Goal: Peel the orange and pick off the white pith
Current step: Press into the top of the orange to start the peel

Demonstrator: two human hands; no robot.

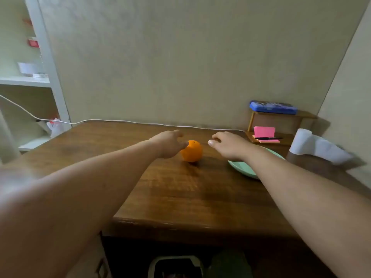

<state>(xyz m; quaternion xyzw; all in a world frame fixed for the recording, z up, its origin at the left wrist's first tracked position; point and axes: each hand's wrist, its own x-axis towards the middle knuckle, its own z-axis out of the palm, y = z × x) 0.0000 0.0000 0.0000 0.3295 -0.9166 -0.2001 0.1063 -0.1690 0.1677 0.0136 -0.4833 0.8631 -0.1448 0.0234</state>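
Your two bare forearms reach forward from the near edge over a dark brown wooden table (180, 187). Your left hand (168, 144) is loosely spread and grips nothing; its thumb tip appears to just touch the upper left of a round, unpeeled orange fruit (191, 151) resting mid-table. Your right hand (228, 145) hovers just beside the orange, relaxed and empty, its forearm crossing a pale green plate (241, 168). The orange looks light, firm and apt to roll. Cup its sides and start peeling at the dimpled top.
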